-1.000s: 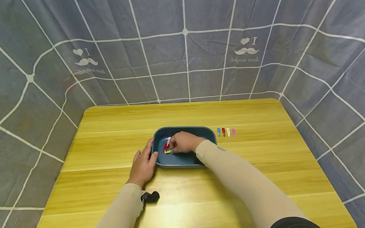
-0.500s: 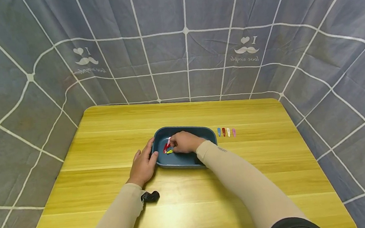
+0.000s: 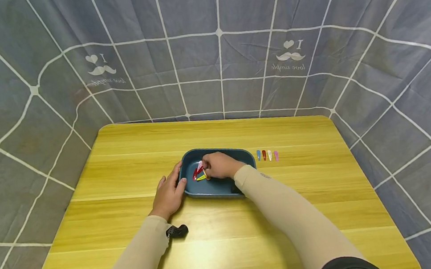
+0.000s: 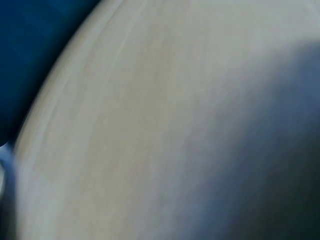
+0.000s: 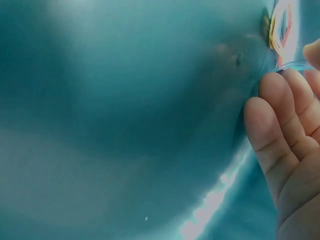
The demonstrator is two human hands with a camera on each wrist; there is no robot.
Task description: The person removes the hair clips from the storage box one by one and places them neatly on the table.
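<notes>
My right hand [image 3: 221, 165] reaches into a dark blue tray [image 3: 223, 195], its thumb and fingers pinching a small hair clip that they mostly cover. In the right wrist view, a thin bluish clip edge [image 5: 295, 65] shows at the fingertips. Beside them in the tray's left half lie more snap hair clips: a yellow one [image 3: 201, 178], a red one [image 3: 195, 174] and a pale pink one [image 3: 199, 165]. My left hand [image 3: 169, 196] rests against the tray's left end, fingers fairly straight along the rim and thumb near the front corner.
To the right of the tray, a row of snap clips lies on the wooden table [image 3: 305, 177]: a blue clip [image 3: 259, 155], a red clip [image 3: 264, 155], a white clip [image 3: 269, 155] and a pink clip [image 3: 276, 155]. A grey checked curtain [image 3: 199, 64] surrounds the table's back and sides.
My right hand has shifted slightly up and to the right, drawing away from the clips, so more of the yellow and pink ones shows. The left hand stays at the tray's end.
</notes>
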